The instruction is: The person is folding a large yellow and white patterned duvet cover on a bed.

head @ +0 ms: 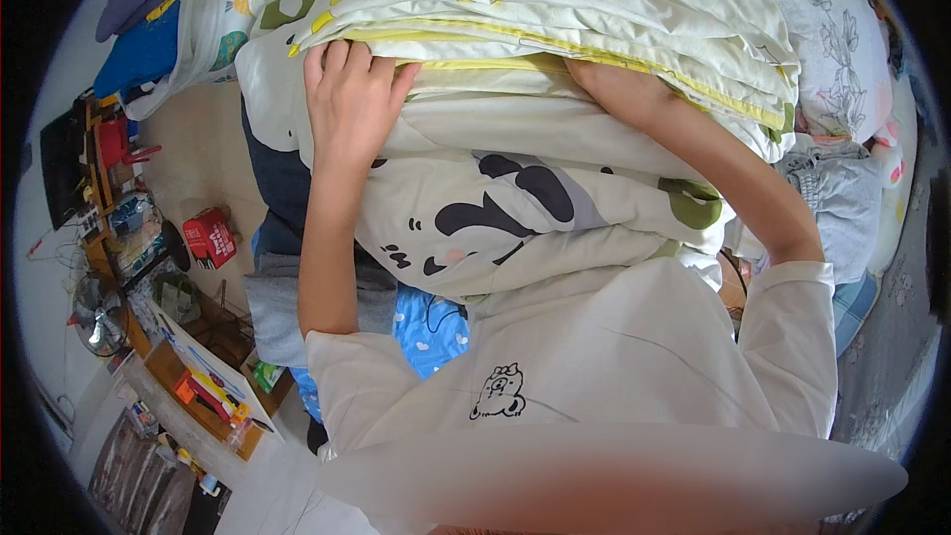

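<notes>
A white quilt cover with yellow piping, black panda figures and green patches lies in folded layers before me and down against my body. My left hand grips its piped edge at the left, palm down. Its fingertips are tucked out of sight under the upper layer, and the thumb points toward the edge. On the right, my right hand reaches between the layers beneath the piping. Only its wrist end and the forearm show, so the fingers are hidden.
At right lie a floral pillow and folded grey clothing. Grey cloth and blue heart-print fabric lie by my left arm. A red box stands on the floor at left, near a fan and a wooden shelf.
</notes>
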Tool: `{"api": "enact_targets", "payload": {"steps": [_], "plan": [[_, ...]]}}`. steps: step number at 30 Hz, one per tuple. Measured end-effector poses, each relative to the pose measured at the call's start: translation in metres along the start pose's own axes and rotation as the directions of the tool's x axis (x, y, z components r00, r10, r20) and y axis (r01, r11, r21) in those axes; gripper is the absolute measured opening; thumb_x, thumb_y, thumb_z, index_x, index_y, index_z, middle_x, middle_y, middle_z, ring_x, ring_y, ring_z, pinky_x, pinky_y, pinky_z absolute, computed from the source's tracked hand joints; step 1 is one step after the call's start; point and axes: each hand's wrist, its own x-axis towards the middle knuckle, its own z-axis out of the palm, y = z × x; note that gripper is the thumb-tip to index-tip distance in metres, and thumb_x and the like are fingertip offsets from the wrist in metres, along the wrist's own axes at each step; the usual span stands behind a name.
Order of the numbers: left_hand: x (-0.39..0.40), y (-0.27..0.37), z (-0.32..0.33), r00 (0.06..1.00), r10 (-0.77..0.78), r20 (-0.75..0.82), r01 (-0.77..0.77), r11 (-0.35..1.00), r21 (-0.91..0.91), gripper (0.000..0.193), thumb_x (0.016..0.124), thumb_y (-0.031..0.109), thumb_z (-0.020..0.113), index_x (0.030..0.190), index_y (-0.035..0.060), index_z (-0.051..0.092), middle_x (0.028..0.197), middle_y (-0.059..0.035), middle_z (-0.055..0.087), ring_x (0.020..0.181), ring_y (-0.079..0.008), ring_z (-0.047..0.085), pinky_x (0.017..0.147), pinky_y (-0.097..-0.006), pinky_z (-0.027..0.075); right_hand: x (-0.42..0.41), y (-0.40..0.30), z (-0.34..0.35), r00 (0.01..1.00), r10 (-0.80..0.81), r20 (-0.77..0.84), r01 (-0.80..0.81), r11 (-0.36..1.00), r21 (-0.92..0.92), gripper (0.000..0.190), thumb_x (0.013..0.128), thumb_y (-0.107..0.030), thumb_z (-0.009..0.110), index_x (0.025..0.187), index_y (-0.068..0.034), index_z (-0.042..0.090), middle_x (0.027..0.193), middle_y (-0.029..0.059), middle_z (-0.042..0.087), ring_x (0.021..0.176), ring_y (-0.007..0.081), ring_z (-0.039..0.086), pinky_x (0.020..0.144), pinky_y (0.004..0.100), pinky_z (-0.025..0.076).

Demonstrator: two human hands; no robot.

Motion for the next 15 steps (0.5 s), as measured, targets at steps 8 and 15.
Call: {"api": "enact_targets", "payload": {"steps": [8, 15], "plan": [[0.0, 0.003, -0.018, 0.994, -0.096, -0.042, 0.101, 0.987, 0.126, 0.03, 0.069, 0.032, 0.077, 0.07, 0.0036, 0.067, 0.076, -0.0046, 0.052, 0.081, -0.0216, 0.051, 0.09, -0.0413, 0.038, 0.003, 0.005, -0.015, 0.984, 0.036, 0.176, -0.106, 0.908, 0.406, 0.03, 0.088, -0.014, 0.047, 0.111, -0.001, 0.06, 0.105, 0.0166, 0.065, 0.1, 0.0324, 0.063, 0.089, 0.0423, 0.051], [-0.004, 0.0, -0.023, 1.0, -0.008, 0.005, 0.007, 0.995, 0.102, 0.023, 0.079, 0.029, 0.073, 0.081, 0.0067, 0.07, 0.076, -0.0025, 0.056, 0.078, -0.0196, 0.055, 0.088, -0.038, 0.039, 0.001, -0.002, 0.001, 0.961, 0.087, 0.262, -0.209, 0.85, 0.484, 0.038, 0.095, -0.019, 0.039, 0.127, -0.002, 0.051, 0.134, 0.0175, 0.051, 0.123, 0.0322, 0.05, 0.108, 0.0424, 0.036]]}}
